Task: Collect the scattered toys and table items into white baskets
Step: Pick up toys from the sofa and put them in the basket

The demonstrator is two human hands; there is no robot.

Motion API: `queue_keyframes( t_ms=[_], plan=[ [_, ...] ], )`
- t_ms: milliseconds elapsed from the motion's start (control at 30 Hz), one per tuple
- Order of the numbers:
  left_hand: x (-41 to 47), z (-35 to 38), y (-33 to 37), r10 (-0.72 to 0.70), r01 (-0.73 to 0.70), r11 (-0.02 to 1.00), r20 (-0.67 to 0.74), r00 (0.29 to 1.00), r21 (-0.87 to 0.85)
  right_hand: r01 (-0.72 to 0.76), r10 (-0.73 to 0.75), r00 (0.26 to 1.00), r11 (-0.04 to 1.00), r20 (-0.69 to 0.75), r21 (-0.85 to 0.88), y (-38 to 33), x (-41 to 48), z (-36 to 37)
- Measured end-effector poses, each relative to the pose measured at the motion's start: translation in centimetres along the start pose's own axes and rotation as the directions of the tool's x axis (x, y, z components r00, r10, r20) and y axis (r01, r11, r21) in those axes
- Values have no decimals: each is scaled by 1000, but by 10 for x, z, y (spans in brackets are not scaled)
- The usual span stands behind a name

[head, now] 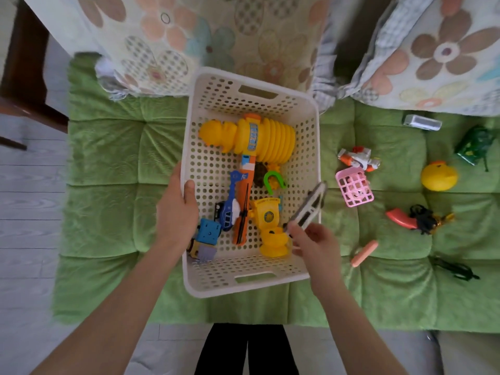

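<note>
With my left fingers (189, 192) clamped on the rim of the white basket (224, 89), I should swing the white-and-black toy (312, 203) pinched in my right fingers (297, 234) inward past the rim beside them, then release low.

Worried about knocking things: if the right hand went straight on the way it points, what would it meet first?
Probably the yellow toy in the white basket, just beyond the right hand's fingers; the hand's height is unclear.
</note>
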State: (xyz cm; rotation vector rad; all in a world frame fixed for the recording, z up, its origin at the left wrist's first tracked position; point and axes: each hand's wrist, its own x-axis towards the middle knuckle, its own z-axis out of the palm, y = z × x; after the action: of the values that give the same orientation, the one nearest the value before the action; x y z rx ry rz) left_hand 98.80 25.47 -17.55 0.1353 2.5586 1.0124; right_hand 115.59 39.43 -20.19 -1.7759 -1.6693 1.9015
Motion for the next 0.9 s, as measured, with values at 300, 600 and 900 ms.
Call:
queue_keyframes(
  t_ms=[300, 600, 900],
  plan=[
    [-8, 1, 6, 47, -47, 998, 17, 999, -39, 131, 44, 972, 715, 232, -686, 25, 17, 56],
    [-19, 18, 30, 61, -57, 995, 47, 997, -81, 109, -108, 932, 994, -346, -16, 29, 15, -38],
    [-35, 54, 44, 130, -131, 991, 15, 991, 33, -258, 242, 855, 966, -458, 27, 82, 81, -126]
  ],
)
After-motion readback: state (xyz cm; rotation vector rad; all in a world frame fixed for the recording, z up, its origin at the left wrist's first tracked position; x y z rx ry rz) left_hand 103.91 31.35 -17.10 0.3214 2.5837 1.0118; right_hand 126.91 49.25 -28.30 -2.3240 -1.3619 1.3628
